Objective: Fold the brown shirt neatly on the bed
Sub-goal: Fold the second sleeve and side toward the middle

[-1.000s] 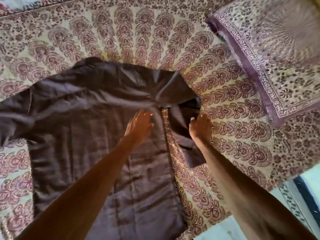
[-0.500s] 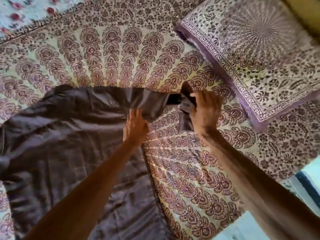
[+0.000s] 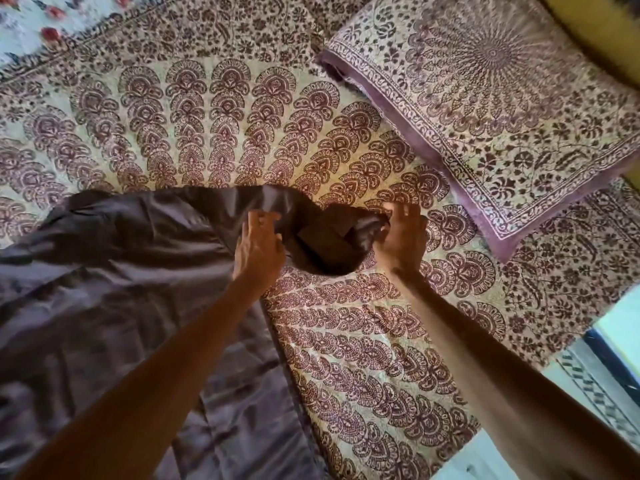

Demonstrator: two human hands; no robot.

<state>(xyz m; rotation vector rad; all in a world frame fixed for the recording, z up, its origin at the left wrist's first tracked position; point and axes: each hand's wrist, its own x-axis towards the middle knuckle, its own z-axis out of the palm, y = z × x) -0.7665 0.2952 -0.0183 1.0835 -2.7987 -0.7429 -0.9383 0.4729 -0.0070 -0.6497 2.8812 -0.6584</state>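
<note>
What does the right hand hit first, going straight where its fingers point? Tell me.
Likely the purple edge of the pillow; only patterned bedsheet lies between it and the right hand, though depth is unclear.

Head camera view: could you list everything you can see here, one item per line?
brown shirt: one, brown, spread over the bed's left side, its sleeve bunched between the hands
bedspread: one, cream with maroon print, covering the bed
pillow: one, matching print with purple border, upper right on the bedspread
floral cloth: one, pale with red flowers, top left corner
floor: pale, lower right corner
left hand: one, fingers fairly straight, resting on the shirt by the sleeve
right hand: one, at the sleeve's end; grip too blurred to tell
</note>
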